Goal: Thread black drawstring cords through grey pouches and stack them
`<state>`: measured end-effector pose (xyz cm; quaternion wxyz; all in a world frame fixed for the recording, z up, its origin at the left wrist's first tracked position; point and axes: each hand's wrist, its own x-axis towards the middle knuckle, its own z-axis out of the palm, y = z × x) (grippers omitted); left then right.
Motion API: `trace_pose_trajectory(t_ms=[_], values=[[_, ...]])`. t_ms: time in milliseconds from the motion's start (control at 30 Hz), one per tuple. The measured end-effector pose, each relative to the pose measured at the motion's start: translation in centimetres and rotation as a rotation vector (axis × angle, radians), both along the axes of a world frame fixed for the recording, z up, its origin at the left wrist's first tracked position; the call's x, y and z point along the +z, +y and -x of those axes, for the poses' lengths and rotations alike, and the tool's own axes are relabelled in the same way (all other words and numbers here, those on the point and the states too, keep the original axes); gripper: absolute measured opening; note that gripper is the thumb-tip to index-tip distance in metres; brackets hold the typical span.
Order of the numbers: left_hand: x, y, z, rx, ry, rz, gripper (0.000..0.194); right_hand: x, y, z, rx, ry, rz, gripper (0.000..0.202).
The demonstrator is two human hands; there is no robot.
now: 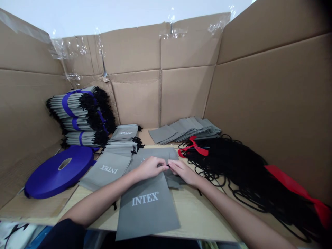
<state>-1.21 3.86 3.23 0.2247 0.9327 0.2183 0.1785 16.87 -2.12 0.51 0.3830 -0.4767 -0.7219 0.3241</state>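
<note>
A grey drawstring bag (147, 214) printed INTEX lies in front of me, its lower end reaching past the table's front edge. At its top edge, my left hand (153, 167) and my right hand (183, 170) meet with fingers pinched. A short bit of black cord (168, 166) shows between the fingertips; the rest is hidden by the hands. Under and behind them lie more grey bags (166, 152). Black cord ends hang out near both forearms.
Purple ribbon roll (49, 173) and tied bag bundles (75, 103) stand at left. Nearby are finished-looking INTEX bags (106, 169). Grey pouches (186, 129) are fanned at the back. Black cords (233, 155) with red ties (194, 147) lie right. Cardboard walls (135, 97) enclose the table.
</note>
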Motion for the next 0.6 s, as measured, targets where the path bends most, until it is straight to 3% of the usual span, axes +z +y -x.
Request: trace_pose_trajectory(t_ms=[100,200,400,600], values=[[0.0,-0.03,-0.01,0.003,0.005,0.011,0.03,-0.01,-0.05,-0.03,-0.111,-0.174,-0.154,0.043],[-0.22,0.01,-0.02,0.006,0.01,0.026,0.03,-0.11,0.1,-0.32,-0.126,-0.247,-0.177,0.041],[-0.52,0.23,-0.08,0.041,-0.003,0.017,0.032,-0.51,0.5,0.1,-0.041,0.105,0.079,0.038],[-0.4,0.25,-0.09,0.057,-0.009,0.021,0.033,-0.43,0.66,0.5,0.016,0.225,0.171,0.033]])
